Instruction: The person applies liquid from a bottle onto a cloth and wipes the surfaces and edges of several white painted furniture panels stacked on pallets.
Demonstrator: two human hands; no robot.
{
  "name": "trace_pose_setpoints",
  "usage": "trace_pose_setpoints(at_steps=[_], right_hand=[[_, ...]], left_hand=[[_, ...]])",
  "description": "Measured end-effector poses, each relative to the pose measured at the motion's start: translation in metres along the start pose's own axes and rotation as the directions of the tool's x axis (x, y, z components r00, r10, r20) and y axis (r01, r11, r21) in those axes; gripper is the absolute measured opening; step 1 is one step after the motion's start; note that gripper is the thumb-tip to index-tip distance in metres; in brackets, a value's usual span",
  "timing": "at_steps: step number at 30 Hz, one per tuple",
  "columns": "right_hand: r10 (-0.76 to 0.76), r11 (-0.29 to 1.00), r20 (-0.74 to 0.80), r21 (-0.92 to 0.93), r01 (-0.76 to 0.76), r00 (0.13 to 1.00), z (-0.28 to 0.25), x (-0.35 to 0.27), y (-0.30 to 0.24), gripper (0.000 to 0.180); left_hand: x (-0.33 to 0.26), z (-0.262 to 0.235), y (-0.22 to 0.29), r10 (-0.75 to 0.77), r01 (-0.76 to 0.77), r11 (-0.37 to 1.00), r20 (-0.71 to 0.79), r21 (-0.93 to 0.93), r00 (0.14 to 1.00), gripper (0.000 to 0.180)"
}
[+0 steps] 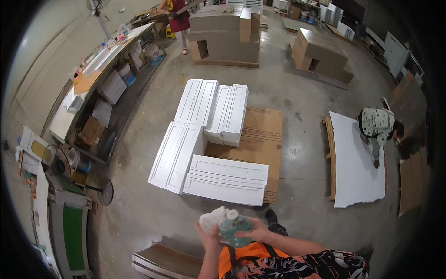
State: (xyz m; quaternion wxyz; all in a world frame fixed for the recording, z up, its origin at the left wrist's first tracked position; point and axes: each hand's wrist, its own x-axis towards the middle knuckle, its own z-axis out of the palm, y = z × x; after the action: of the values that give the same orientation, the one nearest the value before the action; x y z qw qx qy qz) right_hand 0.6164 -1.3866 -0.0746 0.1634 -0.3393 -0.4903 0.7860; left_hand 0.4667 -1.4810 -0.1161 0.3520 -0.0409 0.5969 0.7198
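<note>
Concrete floor (302,186) spreads across a workshop, with one long cluttered counter (60,123) along the left wall and two brown blocky stacks (223,44) toward the back. Near the middle, white grooved panels (225,179) lie in four groups, three making an upright run and one set crosswise nearest the wearer; how many layers each has cannot be counted. One flat cardboard sheet (262,123) shows beside and between them, partly covered.

Two bare hands work close to the body, below the panels. One green-tinted bottle (236,230) with one white cap (232,215) is in the grip of the right hand (255,229), cap up. One crumpled white cloth (212,217) is in the grip of the left hand (209,236), right beside the bottle; several fingers of both hands are hidden. One dark shoe (271,216) shows past the right forearm.

Two other people are in view: one at the back (180,18), head cut off by the upper edge, and one at the right (377,124), bent over one large white sheet (355,176). Small items on the counter are too small to tell.
</note>
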Motion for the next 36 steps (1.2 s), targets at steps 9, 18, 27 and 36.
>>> trace_pose_setpoints(at_steps=[9,18,27,36], right_hand=[[0.083,0.863,0.090,-0.504,-0.026,0.992,-0.117,-0.003,0.035,0.052],[0.017,0.601,0.463,-0.713,0.361,0.886,-0.153,0.104,0.213,0.045],[-0.133,0.470,0.663,-0.612,0.636,0.737,-0.155,0.215,0.301,0.056],[-0.286,-0.018,0.693,-0.694,0.719,0.662,-0.134,0.228,0.326,0.071]], left_hand=[[-0.018,-0.003,-0.127,-0.360,0.300,0.880,-0.107,-0.369,0.927,0.039],[0.107,-0.088,-0.300,-0.193,0.044,0.789,-0.179,-0.613,0.965,0.043],[0.237,-0.157,-0.405,0.186,-0.302,0.573,-0.237,-0.762,0.953,0.048],[0.246,-0.126,-0.451,0.565,-0.327,0.281,-0.120,-0.902,0.816,0.055]])
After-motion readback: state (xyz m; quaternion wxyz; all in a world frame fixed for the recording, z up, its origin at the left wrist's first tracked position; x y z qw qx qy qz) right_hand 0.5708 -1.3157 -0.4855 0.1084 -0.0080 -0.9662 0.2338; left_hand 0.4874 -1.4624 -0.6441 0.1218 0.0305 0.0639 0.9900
